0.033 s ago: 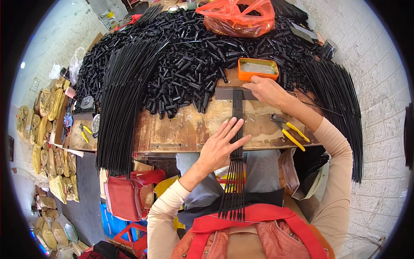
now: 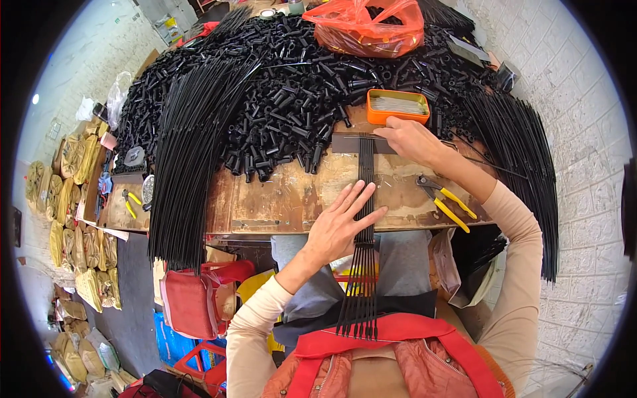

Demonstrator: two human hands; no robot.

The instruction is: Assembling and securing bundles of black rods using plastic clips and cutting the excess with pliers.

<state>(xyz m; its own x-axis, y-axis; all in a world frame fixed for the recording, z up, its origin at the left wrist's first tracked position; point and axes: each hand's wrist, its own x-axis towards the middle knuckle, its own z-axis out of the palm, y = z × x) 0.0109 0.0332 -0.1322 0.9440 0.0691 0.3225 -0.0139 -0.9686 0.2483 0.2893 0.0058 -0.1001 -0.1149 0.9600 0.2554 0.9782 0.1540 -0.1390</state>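
My left hand point(image 2: 340, 222) lies with fingers spread over a flat row of thin black rods point(image 2: 366, 166), pressing them against the wooden table near its front edge. The rods' lower ends fan out past the edge toward my lap. Their far ends rest on a dark flat bar point(image 2: 345, 142). Beside those far ends, my right hand point(image 2: 413, 140) is closed in a pinch; what its fingertips hold is too small to make out. Just beyond it stands an orange tin point(image 2: 398, 118) filled with thin, pale, needle-like pieces.
Yellow-handled pliers point(image 2: 446, 199) lie to the right on the wooden table point(image 2: 265, 205). Behind is a big heap of black tubular parts point(image 2: 285, 106), topped by a red plastic bag point(image 2: 365, 30). Bundles of long black rods point(image 2: 189, 166) hang over the edge at left and right.
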